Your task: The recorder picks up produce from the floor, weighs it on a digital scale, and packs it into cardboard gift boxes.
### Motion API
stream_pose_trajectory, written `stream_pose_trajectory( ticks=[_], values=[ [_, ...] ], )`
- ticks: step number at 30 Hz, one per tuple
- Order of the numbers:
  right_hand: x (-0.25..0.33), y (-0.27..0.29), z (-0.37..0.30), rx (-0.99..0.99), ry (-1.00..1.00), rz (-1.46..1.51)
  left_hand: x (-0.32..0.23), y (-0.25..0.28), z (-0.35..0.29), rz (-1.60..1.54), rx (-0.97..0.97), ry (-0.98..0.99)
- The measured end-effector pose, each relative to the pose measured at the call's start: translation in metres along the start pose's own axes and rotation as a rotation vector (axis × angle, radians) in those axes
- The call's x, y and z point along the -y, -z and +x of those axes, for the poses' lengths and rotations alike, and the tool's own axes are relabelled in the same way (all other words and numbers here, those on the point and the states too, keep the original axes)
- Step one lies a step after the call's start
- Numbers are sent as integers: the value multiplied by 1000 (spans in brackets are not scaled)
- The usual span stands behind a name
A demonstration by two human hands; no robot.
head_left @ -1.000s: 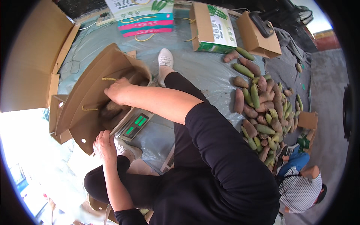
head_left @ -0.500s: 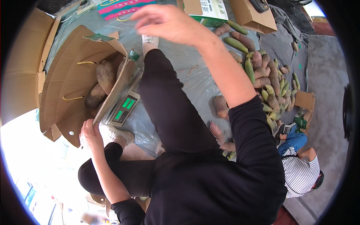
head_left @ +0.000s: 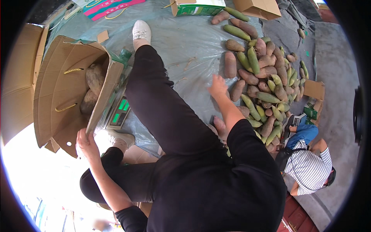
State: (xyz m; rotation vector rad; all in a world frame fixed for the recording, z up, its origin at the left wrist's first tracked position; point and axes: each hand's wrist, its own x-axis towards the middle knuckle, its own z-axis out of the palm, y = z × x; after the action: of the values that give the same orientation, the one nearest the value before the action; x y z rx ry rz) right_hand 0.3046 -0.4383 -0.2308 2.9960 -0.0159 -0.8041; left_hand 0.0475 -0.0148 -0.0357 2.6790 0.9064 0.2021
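Note:
My left hand (head_left: 87, 146) is closed on the near edge of an open cardboard box (head_left: 58, 89), fingers curled round the flap. Inside the box lie brownish radishes (head_left: 95, 79), and yellow rope handles show on its inner wall. A scale with a green lit display (head_left: 121, 110) sits under or right beside the box; which one I cannot tell. My right hand (head_left: 218, 86) hovers by the left side of a large heap of radishes, near a long reddish radish (head_left: 237, 90). Its fingers are smeared by motion, and nothing can be made out in them.
Green radishes (head_left: 253, 60) and reddish ones cover the sheet (head_left: 181, 50) on the right. A green-and-white carton (head_left: 199, 7), a brown box (head_left: 258, 7) and a pink-and-blue box (head_left: 112, 8) stand at the far side. A person in a striped shirt (head_left: 308, 166) crouches at the right.
My right hand has come from the far side, over the sheet, back toward me and right to the radish heap. The left hand keeps its grip on the box flap. The view has shifted.

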Motion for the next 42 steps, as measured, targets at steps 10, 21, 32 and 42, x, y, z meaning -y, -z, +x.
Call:
stream_pose_trajectory(
  ticks=[10,21,32,42],
  values=[
    [-36,-30,-10,202,-227,-188,-10,11,1,110,23,69],
    [-30,3,7,-44,235,137,-10,16,0,183,35,76],
    [156,280,-84,-108,988,1126,-8,17,-8,154,29,47],
    [359,263,-186,-182,1689,626,-3,24,-14,163,22,21]
  ],
)
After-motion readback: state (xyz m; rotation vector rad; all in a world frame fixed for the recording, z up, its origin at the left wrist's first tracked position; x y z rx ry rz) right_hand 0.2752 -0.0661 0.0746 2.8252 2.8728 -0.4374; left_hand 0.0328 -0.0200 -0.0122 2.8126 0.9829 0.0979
